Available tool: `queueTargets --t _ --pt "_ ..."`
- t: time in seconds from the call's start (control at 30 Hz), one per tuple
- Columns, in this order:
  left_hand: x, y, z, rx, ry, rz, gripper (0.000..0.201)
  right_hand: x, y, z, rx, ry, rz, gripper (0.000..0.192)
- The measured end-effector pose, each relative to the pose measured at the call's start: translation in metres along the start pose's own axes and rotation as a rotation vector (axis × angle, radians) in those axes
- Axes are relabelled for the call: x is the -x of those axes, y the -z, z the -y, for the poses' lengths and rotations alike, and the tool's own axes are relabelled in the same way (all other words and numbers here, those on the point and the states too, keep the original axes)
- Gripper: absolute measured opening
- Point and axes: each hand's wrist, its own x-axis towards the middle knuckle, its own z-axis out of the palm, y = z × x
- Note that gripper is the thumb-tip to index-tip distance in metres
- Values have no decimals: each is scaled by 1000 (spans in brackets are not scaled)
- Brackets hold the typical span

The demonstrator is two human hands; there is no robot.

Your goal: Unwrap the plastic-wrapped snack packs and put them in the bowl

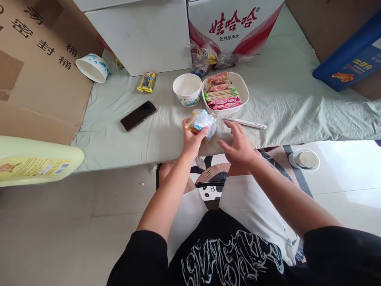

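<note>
My left hand (193, 139) is closed on a crinkled clear and blue snack wrapper (205, 121) with some yellow on it, held just above the cloth. To its right, my right hand (239, 143) is held with fingers apart and nothing in it. A white pen-like utility knife (248, 123) lies just beyond its fingertips. Behind the wrapper stand a white paper bowl (187, 89) with a blue pattern and a white square tub (243, 93). Wrapped snacks in pink, red and green packets (223, 103) lie in the tub.
A dark phone (138, 116) and a yellow snack packet (147, 82) lie at left. Another paper bowl (93, 68) rests tilted against a cardboard box (44, 79). White boxes (154, 39), clear wrappers (205, 55), a blue container (351, 59) and a pale yellow bottle (38, 159) surround the cloth.
</note>
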Motion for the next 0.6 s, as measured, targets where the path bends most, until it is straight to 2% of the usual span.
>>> queueTargets --t 0.1,0.17,0.23,0.3,0.4,0.5,0.6 --pt "2 6 0 -224 -52 31 78 -12 -19 12 -115 62 13 73" --pt "0 17 -6 -427 -150 70 81 -19 -26 13 -150 84 -3 64" --pt "-5 28 -16 -581 -236 172 80 -22 -29 11 -173 99 -18 51" --pt "-11 39 -27 -670 -281 234 64 -21 -30 8 -194 93 -23 39" --pt "-18 51 -36 -659 -223 144 21 -18 -30 6 -209 30 -26 25" --pt "-21 62 -37 -539 -80 -9 18 -19 -25 7 -208 -49 -29 27" --pt "-18 76 -38 -526 75 -183 19 -20 -14 4 -177 -21 -65 42"
